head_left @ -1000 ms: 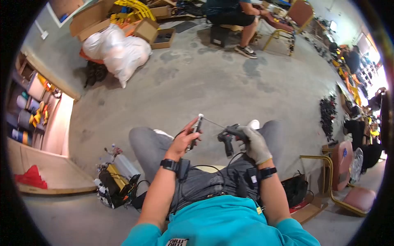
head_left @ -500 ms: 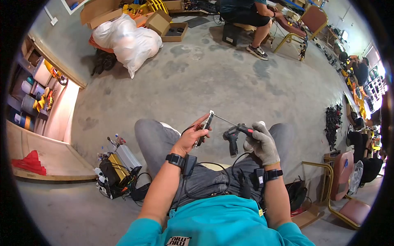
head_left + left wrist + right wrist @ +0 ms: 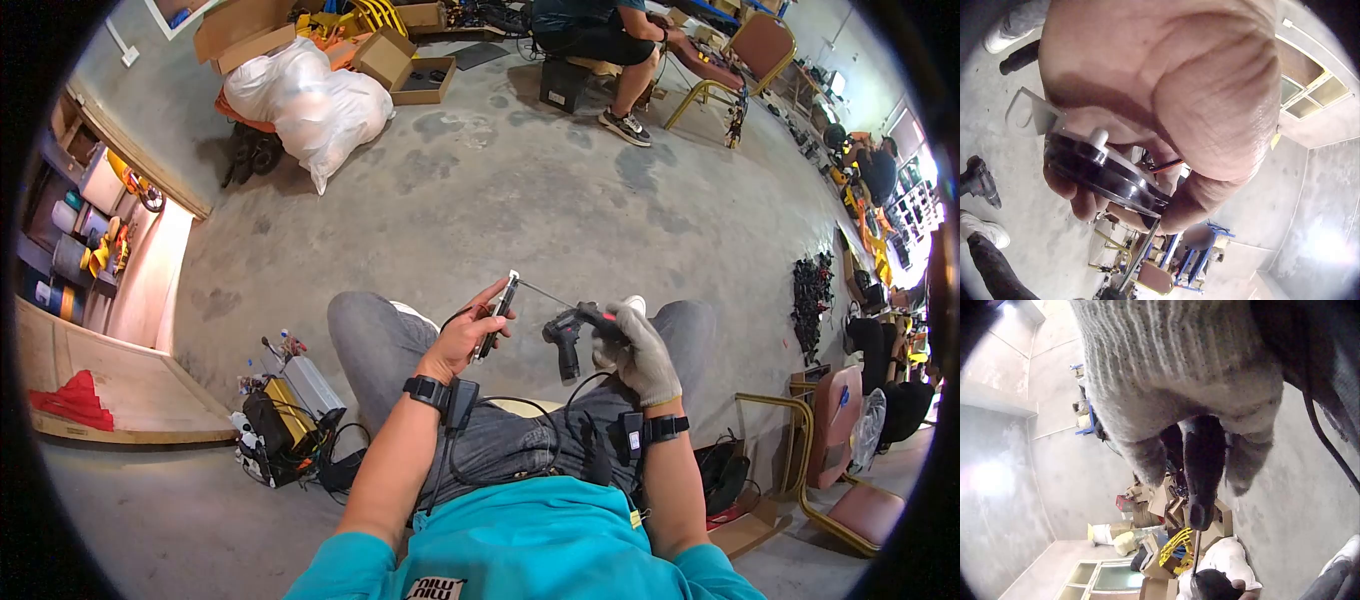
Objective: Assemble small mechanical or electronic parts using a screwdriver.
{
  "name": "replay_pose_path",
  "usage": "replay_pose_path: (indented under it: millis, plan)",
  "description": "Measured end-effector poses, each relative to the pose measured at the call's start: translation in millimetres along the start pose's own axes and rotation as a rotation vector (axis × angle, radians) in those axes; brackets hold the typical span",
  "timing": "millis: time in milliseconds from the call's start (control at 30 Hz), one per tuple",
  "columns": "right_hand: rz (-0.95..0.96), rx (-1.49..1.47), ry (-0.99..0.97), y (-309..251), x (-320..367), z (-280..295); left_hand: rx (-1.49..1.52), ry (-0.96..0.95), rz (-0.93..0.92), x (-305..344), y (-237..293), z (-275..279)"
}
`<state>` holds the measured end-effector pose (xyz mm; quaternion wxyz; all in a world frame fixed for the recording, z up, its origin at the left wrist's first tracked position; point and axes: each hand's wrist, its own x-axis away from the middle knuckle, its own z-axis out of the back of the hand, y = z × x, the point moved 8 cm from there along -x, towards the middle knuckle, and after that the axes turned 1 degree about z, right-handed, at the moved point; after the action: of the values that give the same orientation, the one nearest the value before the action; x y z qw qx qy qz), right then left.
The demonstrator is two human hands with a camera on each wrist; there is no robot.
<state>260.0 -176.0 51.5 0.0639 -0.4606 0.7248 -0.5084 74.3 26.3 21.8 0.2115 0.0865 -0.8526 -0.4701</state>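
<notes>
In the head view my bare left hand [image 3: 462, 338] grips a thin black part [image 3: 497, 320] on edge between thumb and fingers. The left wrist view shows this part's curved glossy black body [image 3: 1107, 172], a pale peg and a light metal bracket [image 3: 1032, 112] at one end. My right hand [image 3: 645, 355], in a knitted glove, holds a screwdriver [image 3: 603, 319] by its dark handle. Its thin metal shaft [image 3: 1196, 553] points at the part, the tip right at its edge. A black cordless drill [image 3: 566, 345] stands out between my knees, below the screwdriver.
A black bag with metal gear [image 3: 290, 400] lies left of my legs; a chair [image 3: 835, 430] stands at the right. Ahead are white sacks [image 3: 315, 100], cardboard boxes [image 3: 425, 80] and a seated person [image 3: 630, 60]. Cables [image 3: 545, 430] cross my lap from the wrist devices.
The head view has shifted, moving the scene slightly right. My right fingers have shifted around the screwdriver handle, whose red mark is now mostly covered. The left hand keeps its grip on the black part.
</notes>
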Motion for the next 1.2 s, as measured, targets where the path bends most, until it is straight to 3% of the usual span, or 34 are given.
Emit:
replay_pose_path:
  millis: [33, 167, 233, 300, 367, 500, 567, 700, 867, 1000, 1067, 1200]
  plan:
    - [-0.166, -0.045, -0.095, 12.8, 0.7, -1.6, -0.004, 0.001, -0.001, 0.1, 0.5, -0.4]
    - [-0.174, -0.022, -0.065, 12.4, 2.2, -5.2, 0.029, -0.012, -0.021, -0.7, 0.7, 1.8]
    - [0.093, -0.024, 0.092, -7.3, 3.0, -9.9, 0.018, -0.006, -0.013, 0.5, -0.8, 2.0]
    - [0.146, -0.022, 0.081, -13.4, 5.4, -10.6, 0.007, -0.003, -0.008, -0.2, -0.2, 1.2]
    - [0.000, -0.022, -0.080, -6.3, 8.0, -17.0, 0.003, 0.004, -0.011, -0.6, 0.3, 1.2]
    - [-0.208, 0.086, -0.008, 21.5, -0.6, 6.4, 0.009, 0.007, -0.002, -1.0, 0.2, 0.8]
    - [-0.012, 0.002, -0.029, 9.0, -4.6, 4.0, 0.021, 0.008, -0.005, -0.2, 0.4, 1.4]
    - [0.169, -0.025, 0.037, -10.2, 3.4, -9.1, 0.023, 0.014, -0.001, 0.0, -0.7, 2.0]
    - [-0.150, 0.025, 0.020, 10.0, 4.8, -5.9, 0.046, 0.009, -0.012, -0.8, 1.2, 0.6]
    - [-0.003, 0.004, -0.045, 4.3, -0.4, -9.2, 0.040, 0.012, -0.015, 0.5, 1.4, 1.5]
    - [0.097, -0.021, 0.077, -5.9, 2.7, -10.0, 0.033, 0.011, -0.008, 0.4, 1.0, 1.2]
    - [-0.108, -0.026, -0.068, 5.6, 3.8, -12.0, 0.012, 0.016, -0.011, -0.1, 2.0, 0.9]
